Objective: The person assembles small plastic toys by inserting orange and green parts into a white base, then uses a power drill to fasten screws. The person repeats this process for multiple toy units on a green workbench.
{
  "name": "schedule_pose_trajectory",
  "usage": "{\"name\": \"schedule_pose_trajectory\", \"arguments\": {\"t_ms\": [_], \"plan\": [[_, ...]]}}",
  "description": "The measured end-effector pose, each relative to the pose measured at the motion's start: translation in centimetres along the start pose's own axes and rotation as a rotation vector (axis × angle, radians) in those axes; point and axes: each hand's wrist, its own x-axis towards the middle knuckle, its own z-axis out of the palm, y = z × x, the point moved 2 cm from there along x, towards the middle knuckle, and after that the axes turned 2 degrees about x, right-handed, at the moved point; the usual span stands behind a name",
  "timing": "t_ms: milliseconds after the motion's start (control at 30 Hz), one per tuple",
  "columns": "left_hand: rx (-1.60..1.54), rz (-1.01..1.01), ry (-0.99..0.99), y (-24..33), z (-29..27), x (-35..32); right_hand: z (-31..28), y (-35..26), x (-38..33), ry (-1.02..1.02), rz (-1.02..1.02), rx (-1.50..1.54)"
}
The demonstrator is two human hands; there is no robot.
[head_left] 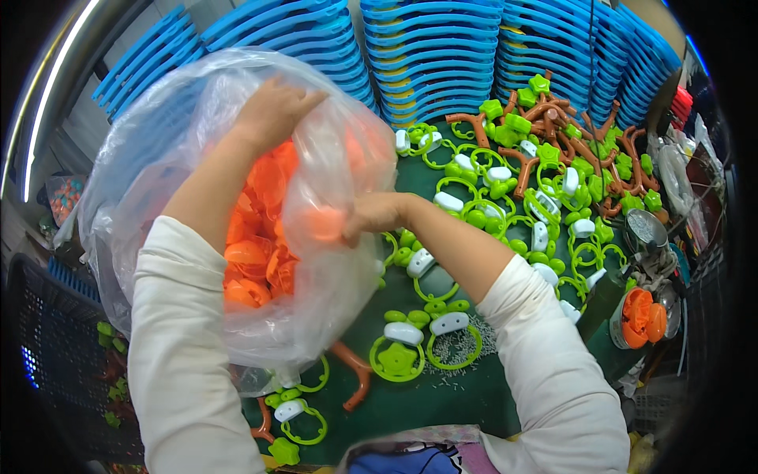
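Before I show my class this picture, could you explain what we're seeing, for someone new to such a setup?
There is no machine: these are a person's two bare hands, seen by a wide fisheye camera worn on the head, so straight edges bend. The right hand pinches the side of a large, clear plastic bag holding glossy orange plastic pieces; the left hand is at its upper part, its grip unclear. On the dark green tabletop lie bright green plastic rings with white blocks and brown branch-shaped plastic pieces. Stacked blue plastic pieces stand behind.

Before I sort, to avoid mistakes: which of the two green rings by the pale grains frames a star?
The left ring: a star shows inside it; the right ring encircles some grains.
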Motion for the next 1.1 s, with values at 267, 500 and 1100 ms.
{"name": "schedule_pose_trajectory", "arguments": {"t_ms": [267,500,1100], "plan": [[-0.721,-0.551,-0.481,-4.9,-1.9,-2.0,-4.6,2.7,-3.6,0.641,-0.144,-0.061],[-0.698,-0.411,-0.44,-1.4,-2.8,0.3,3.3,-1.0,1.5,1.34,-0.179,-0.552],[0.155,-0.792,0.288,-0.5,6.5,-31.6,-16.4,-10.5,10.8,1.095,-0.926,0.723]]}}
